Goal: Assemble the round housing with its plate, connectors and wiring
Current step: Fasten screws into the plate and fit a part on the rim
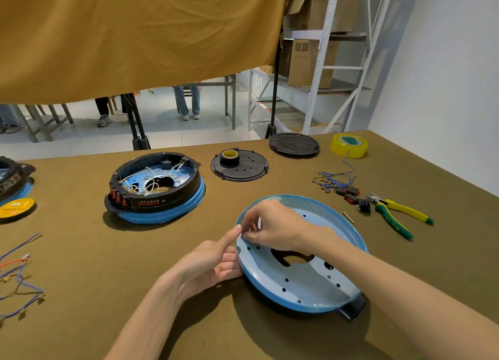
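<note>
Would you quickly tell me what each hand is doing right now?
Left hand: open, fingers against the blue plate at its left rim.
Right hand: fingers curled, pinching at the plate's left rim; what it pinches is too small to tell.

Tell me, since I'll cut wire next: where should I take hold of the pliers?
Judging by their pose, take the pliers by the yellow-green handles, coming from the right front. The handles splay toward the table's near right; the metal nose points left at the red switches, leaving little room there.

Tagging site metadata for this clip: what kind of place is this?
Probably a small assembly workshop or stockroom, not a home. A cloth-covered workbench holds a wired round housing, pliers and loose wires; metal shelving with cardboard boxes stands behind.
</note>
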The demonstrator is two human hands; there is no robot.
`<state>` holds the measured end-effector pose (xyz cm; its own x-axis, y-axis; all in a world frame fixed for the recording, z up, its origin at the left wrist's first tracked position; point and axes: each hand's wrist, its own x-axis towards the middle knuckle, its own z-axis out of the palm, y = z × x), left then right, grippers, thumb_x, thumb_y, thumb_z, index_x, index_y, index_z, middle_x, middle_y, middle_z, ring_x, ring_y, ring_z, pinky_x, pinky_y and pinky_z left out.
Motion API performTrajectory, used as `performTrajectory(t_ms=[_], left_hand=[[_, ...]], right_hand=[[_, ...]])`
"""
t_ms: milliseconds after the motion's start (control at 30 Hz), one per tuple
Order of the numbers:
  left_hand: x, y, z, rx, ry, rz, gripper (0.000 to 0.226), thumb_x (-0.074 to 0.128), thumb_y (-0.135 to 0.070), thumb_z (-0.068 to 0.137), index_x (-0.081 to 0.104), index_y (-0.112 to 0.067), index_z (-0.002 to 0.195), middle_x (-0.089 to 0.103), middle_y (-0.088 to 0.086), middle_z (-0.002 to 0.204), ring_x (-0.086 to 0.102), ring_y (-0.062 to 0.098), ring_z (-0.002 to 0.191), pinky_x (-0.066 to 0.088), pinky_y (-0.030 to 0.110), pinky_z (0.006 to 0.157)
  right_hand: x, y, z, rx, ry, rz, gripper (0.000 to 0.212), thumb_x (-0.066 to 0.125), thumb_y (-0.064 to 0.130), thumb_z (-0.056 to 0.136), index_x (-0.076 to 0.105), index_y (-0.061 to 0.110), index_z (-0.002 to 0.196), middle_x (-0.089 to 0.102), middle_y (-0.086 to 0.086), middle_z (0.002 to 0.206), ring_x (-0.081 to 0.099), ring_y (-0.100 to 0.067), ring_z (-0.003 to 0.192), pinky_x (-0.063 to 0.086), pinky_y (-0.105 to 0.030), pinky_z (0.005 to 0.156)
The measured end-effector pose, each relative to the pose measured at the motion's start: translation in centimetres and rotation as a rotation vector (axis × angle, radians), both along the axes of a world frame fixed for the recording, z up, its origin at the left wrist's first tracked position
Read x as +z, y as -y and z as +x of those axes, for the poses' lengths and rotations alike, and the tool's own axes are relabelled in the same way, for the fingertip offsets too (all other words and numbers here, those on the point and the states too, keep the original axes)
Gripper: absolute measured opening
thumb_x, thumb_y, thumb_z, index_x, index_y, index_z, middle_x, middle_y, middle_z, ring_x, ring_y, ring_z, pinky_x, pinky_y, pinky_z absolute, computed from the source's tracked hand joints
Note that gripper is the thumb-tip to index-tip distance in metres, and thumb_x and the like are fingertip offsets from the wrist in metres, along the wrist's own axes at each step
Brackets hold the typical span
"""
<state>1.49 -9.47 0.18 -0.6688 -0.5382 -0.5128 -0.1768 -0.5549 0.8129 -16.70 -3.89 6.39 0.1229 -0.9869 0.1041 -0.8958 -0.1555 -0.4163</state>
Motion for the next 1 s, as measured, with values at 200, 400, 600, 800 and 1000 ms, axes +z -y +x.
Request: performTrajectory(t_ms=[200, 400, 600, 800, 1000], left_hand=[[0.2, -0.2, -0.1, 0.007, 0.013, -0.018, 0.088, 0.079, -0.063, 0.066, 0.063, 0.000, 0.123, 0.076, 0.019, 0.113, 0.075, 0.028, 0.107, 0.063, 0.034, 0.087], [0.5, -0.5, -0.4, 0.094, 0.044, -0.046, 0.082, 0.075, -0.063, 0.069, 0.061, -0.001, 0.122, 0.078, 0.017, 0.108, 0.077, 0.028, 0.101, 0.064, 0.035, 0.082], [0.8, -0.2, -0.3, 0.228, -0.003, -0.044, 0.076, 0.076, -0.060, 0.071, 0.062, -0.003, 0.118, 0.078, 0.018, 0.105, 0.078, 0.028, 0.096, 0.064, 0.035, 0.071], [0.6, -0.2, -0.2, 0.222, -0.010, -0.092, 0.072, 0.073, -0.060, 0.076, 0.063, -0.005, 0.122, 0.078, 0.018, 0.107, 0.077, 0.028, 0.098, 0.058, 0.040, 0.087], [1.1, 0.5, 1.0, 0.315, 0.013, -0.140, 0.060, 0.069, -0.058, 0.082, 0.065, -0.008, 0.116, 0.079, 0.018, 0.098, 0.077, 0.029, 0.096, 0.058, 0.039, 0.081]], right_hand=[[-0.1, -0.5, 0.0, -0.062, -0.004, -0.048, 0.010, 0.064, 0.030, 0.095, 0.073, 0.027, 0.099, 0.068, 0.011, 0.087, 0.061, -0.006, 0.077, 0.052, -0.029, 0.063], [1.1, -2.7, -4.6, -0.426, 0.232, -0.325, 0.010, 0.065, 0.016, 0.094, 0.074, 0.020, 0.094, 0.069, 0.010, 0.079, 0.063, -0.007, 0.072, 0.055, -0.030, 0.065], [-0.1, -6.1, -11.1, -0.842, 0.216, -0.387, 0.014, 0.055, 0.015, 0.100, 0.068, 0.017, 0.106, 0.068, 0.001, 0.096, 0.064, -0.018, 0.086, 0.055, -0.039, 0.075], [-2.4, -7.7, -13.3, -0.855, 0.091, 0.191, 0.025, 0.048, 0.026, 0.099, 0.065, 0.013, 0.112, 0.070, -0.007, 0.100, 0.066, -0.025, 0.087, 0.057, -0.042, 0.081], [-3.1, -8.0, -13.4, -0.748, 0.035, 0.427, 0.029, 0.073, 0.036, 0.089, 0.054, 0.024, 0.108, 0.065, 0.000, 0.110, 0.061, -0.011, 0.090, 0.057, -0.033, 0.081]])
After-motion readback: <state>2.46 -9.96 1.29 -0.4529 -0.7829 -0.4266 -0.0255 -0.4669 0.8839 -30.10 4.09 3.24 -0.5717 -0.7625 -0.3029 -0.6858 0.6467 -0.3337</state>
